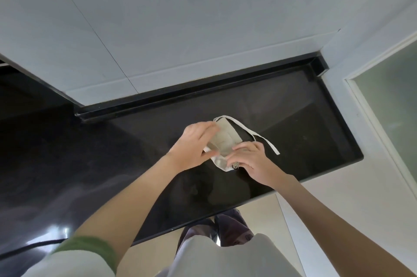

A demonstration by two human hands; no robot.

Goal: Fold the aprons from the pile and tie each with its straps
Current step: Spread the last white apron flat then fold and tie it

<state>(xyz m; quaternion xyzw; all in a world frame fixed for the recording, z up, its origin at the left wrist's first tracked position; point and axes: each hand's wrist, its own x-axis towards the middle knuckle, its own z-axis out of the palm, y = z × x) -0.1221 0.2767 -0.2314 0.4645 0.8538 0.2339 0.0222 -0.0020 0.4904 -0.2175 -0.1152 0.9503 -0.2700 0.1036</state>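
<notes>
The dark, glossy table [304, 118] is backed by a pale tiled wall [158, 28], and a low black upstand [203, 87] runs along the joint between them. To the right a white window frame [365, 100] closes off the table's end, and at the lower left a black cable [29, 247] lies across the surface, well apart from the work. Nothing stands between the hands and the bundle. Bare table stretches to the left, while on the right the surface stops near the strap's loose tip, and the near edge runs diagonally just beneath the forearms. The apron [225, 139], folded down to a small cream bundle, lies on the table towards its right end, between the hands. The left hand [194, 145] grips the bundle's left side, fingers laid over the top and thumb at the near edge. The right hand [255, 163] pinches the near right corner with curled fingers. A strap [268, 145] loops from the bundle's far corner and trails rightward on the table, passing just beyond the right hand.
</notes>
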